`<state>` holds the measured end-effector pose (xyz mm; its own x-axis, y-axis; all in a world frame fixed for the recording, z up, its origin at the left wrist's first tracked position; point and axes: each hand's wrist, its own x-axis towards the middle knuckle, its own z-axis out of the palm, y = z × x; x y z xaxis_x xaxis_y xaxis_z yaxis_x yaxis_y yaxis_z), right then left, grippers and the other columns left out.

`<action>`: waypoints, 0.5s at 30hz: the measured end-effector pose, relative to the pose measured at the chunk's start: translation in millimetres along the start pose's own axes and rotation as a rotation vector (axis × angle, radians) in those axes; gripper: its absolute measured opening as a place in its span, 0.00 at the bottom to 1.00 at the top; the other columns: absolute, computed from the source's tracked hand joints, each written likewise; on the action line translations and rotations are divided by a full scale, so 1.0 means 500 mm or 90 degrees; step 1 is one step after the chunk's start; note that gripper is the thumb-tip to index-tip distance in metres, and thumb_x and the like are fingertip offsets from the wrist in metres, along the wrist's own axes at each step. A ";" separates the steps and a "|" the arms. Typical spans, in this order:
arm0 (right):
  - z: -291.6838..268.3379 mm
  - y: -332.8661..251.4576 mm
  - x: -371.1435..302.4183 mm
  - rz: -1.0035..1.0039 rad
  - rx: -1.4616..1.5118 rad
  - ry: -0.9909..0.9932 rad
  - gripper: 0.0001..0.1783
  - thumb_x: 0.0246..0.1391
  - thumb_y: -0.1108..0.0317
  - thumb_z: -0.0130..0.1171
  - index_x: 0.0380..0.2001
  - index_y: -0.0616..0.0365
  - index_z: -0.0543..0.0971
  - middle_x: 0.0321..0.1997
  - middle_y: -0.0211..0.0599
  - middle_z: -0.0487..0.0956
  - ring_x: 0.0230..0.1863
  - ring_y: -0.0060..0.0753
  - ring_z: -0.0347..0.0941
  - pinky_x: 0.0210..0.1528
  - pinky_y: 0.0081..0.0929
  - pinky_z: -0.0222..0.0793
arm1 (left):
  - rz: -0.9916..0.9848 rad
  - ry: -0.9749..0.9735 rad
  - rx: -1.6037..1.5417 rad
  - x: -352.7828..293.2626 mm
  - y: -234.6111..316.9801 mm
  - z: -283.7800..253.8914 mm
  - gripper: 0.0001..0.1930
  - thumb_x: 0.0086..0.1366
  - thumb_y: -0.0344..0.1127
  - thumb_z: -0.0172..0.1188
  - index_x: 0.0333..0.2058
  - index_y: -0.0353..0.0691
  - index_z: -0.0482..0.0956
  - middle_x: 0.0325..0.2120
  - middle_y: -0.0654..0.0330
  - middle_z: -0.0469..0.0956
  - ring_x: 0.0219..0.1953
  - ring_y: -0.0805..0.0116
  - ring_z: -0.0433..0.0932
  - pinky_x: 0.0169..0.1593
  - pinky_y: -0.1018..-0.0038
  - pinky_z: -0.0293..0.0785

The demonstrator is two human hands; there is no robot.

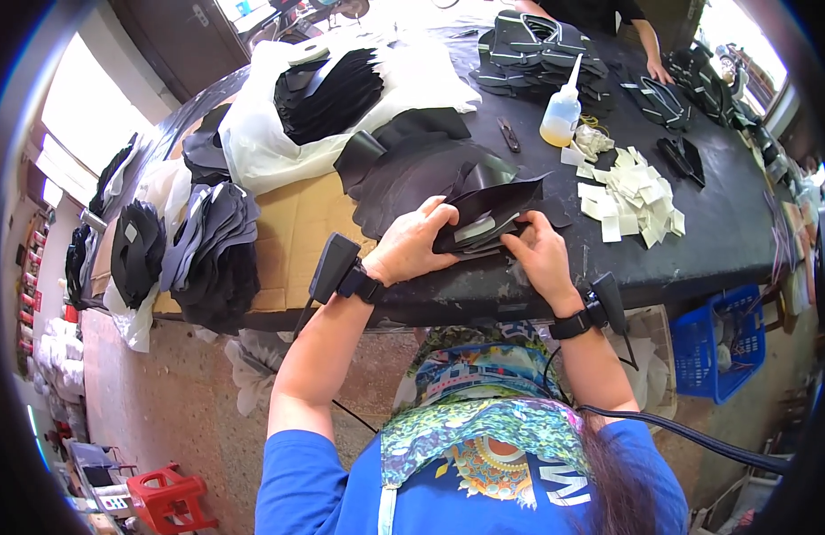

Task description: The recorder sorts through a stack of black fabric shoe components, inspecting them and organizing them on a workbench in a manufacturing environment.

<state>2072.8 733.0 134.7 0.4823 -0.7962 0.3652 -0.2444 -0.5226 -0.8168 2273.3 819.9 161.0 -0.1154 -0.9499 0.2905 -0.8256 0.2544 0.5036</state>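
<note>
Near the table's front edge I hold a small bundle of black cut sheet pieces (493, 203), which look like fabric or thin leather. My left hand (414, 241) is closed on its left side, thumb below and fingers on top. On the right side, my right hand (544, 257) pinches the layers between thumb and fingers. A pale grey strip (475, 228) shows between the layers. Just behind my hands, a fanned pile of similar black pieces (390, 183) lies on the table.
To the right lie small cream squares (640, 192), a squeeze bottle (561, 111) of yellowish liquid and thread snippers (509, 134). Dark stitched pieces (533, 53) are stacked behind. Cut-piece bundles (212, 232) sit left, beside cardboard (297, 223). Another person's hand (660, 71) rests far right.
</note>
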 end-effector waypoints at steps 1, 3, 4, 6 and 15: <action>-0.003 0.007 -0.006 0.029 0.084 0.019 0.15 0.43 0.66 0.62 0.31 0.64 0.71 0.14 0.26 0.65 0.18 0.13 0.59 0.21 0.16 0.57 | 0.003 0.000 -0.006 0.002 0.001 0.000 0.24 0.40 0.34 0.67 0.35 0.42 0.64 0.40 0.51 0.66 0.38 0.51 0.70 0.40 0.67 0.67; -0.007 0.031 -0.019 0.088 0.226 0.045 0.13 0.44 0.68 0.61 0.31 0.63 0.71 0.14 0.22 0.65 0.18 0.12 0.58 0.22 0.14 0.56 | 0.006 0.001 -0.012 0.005 0.001 -0.002 0.24 0.40 0.35 0.67 0.35 0.41 0.64 0.38 0.53 0.67 0.38 0.51 0.70 0.40 0.67 0.67; -0.010 0.039 -0.023 0.088 0.226 0.046 0.13 0.44 0.68 0.61 0.31 0.63 0.71 0.14 0.22 0.65 0.18 0.12 0.58 0.22 0.14 0.56 | 0.006 0.001 -0.012 0.006 0.000 -0.002 0.25 0.40 0.36 0.68 0.35 0.41 0.64 0.37 0.54 0.67 0.37 0.52 0.69 0.39 0.67 0.67; -0.015 0.047 -0.030 0.093 0.188 0.045 0.14 0.44 0.66 0.61 0.31 0.63 0.71 0.14 0.22 0.65 0.18 0.11 0.57 0.21 0.14 0.55 | 0.007 0.001 -0.012 0.007 0.002 -0.001 0.25 0.39 0.37 0.68 0.35 0.41 0.65 0.36 0.55 0.67 0.37 0.52 0.69 0.39 0.68 0.67; -0.032 0.001 -0.034 0.000 -0.095 -0.031 0.16 0.38 0.69 0.63 0.32 0.60 0.72 0.15 0.32 0.68 0.16 0.24 0.63 0.21 0.23 0.60 | 0.006 0.005 0.000 0.007 0.004 0.000 0.25 0.39 0.37 0.68 0.35 0.40 0.65 0.34 0.56 0.67 0.37 0.54 0.69 0.39 0.68 0.67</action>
<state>2050.9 741.3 135.0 0.5213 -0.7826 0.3402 -0.3646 -0.5647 -0.7404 2271.3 817.3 163.1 -0.1184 -0.9459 0.3021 -0.8245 0.2632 0.5010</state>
